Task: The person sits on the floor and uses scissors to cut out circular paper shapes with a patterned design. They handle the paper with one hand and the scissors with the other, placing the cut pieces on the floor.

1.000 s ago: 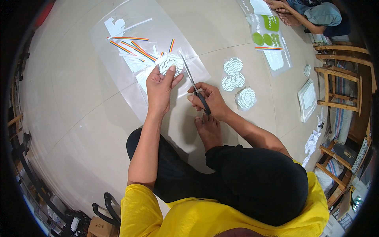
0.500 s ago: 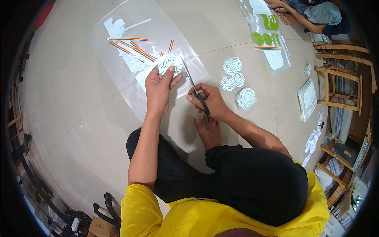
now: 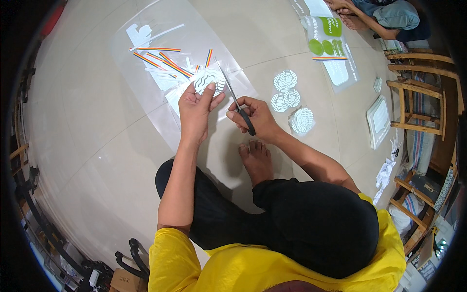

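Between the thumb and fingers of my left hand [image 3: 197, 109] is a round white sticker [image 3: 210, 78] with dark wavy lines, on clear film. My right hand [image 3: 258, 117] is closed around the black handles of a pair of scissors [image 3: 230, 86]. Their long blades point up and away, beside the sticker's right edge. A clear plastic sheet [image 3: 226, 51] lies beyond my left hand, holding rainbow-striped strips [image 3: 175, 65] and white offcuts [image 3: 140, 35]. To the right of my right hand, more wavy-lined round stickers [image 3: 304, 120] rest on the tiled floor.
At the far right lie green-and-white printed sheets [image 3: 333, 48], with another person's bare feet [image 3: 354, 22] close by. A stack of white-printed sheets [image 3: 378, 121] sits near wooden chairs [image 3: 421, 107]. My bare foot [image 3: 255, 158] is just below the scissors.
The scissors and my right hand have shifted slightly left, and the blades now lie closer along the sticker's edge. My left hand keeps its hold, almost still.
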### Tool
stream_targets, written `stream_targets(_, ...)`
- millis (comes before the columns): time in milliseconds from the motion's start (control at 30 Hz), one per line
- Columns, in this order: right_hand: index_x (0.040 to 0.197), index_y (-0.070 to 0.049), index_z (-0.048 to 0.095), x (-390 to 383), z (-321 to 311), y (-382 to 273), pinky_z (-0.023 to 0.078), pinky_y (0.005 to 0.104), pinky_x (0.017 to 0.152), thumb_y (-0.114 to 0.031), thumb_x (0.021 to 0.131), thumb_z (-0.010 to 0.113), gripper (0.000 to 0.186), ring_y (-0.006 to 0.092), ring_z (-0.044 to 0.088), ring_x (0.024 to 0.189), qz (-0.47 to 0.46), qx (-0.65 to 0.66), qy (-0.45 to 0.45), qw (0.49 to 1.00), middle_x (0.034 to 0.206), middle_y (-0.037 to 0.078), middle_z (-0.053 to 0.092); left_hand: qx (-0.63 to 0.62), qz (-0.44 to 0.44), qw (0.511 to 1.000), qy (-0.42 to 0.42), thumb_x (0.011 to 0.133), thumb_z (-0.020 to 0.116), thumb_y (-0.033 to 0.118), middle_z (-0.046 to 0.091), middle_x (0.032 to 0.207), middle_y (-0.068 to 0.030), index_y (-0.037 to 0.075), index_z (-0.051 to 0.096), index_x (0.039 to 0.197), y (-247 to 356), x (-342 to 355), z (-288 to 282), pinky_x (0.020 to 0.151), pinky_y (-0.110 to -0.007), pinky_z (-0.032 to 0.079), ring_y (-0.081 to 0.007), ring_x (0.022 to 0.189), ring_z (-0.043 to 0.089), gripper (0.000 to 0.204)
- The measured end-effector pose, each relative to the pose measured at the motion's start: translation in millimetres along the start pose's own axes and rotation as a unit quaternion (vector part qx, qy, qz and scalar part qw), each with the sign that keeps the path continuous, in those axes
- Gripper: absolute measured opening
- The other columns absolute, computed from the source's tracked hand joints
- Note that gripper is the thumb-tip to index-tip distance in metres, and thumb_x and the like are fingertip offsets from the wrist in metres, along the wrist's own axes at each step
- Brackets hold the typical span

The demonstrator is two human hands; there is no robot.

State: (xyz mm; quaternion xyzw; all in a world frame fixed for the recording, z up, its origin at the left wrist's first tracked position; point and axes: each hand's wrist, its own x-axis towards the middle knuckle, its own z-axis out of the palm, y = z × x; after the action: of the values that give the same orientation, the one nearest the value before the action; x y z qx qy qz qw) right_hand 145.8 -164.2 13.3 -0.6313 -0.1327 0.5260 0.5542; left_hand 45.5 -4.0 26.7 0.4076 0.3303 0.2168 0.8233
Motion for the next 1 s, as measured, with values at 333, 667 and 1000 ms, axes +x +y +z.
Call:
stream_targets(333, 0.107, -0.003, 0.068, 14.4, -1.4, -4.8, 0.038, 0.0231, 0.049, -0.022, 0.095, 0.085, 0.028, 0.0046, 0.051, 0.054, -0.028, 0.027, -0.010, 0.999, 0.065, -0.002, 0.061, 0.006, -0.012, 1.000, -0.015, 0.106, 0.067, 0.008, 0.073, 0.115, -0.0100, -0.005, 0.061, 0.133, -1.2, -0.5, -2.7, 0.092, -0.034, 0.065, -0.0184, 0.101, 0.075, 0.031)
stream_targets(667, 0.106, -0.005, 0.068, 20.9, -0.2, -10.1, 0.040, 0.0232, 0.051, -0.026, 0.094, 0.086, 0.031, 0.0056, 0.054, 0.057, -0.022, 0.040, -0.013, 0.999, 0.067, -0.001, 0.062, 0.006, -0.017, 1.000, -0.017, 0.106, 0.066, 0.008, 0.074, 0.115, -0.0100, -0.005, 0.061, 0.133, 1.3, -0.8, -4.9, 0.092, -0.033, 0.065, -0.0186, 0.100, 0.075, 0.030)
stream_targets(1000, 0.105, -0.004, 0.069, 24.4, -1.7, -13.5, 0.039, 0.0222, 0.053, -0.025, 0.095, 0.084, 0.028, 0.0052, 0.054, 0.060, -0.049, 0.033, -0.028, 0.998, 0.070, -0.001, 0.063, 0.011, -0.039, 0.998, -0.039, 0.106, 0.066, 0.009, 0.074, 0.119, -0.0103, -0.004, 0.058, 0.137, 5.2, -3.0, -4.6, 0.092, -0.032, 0.064, -0.0202, 0.106, 0.075, 0.035)
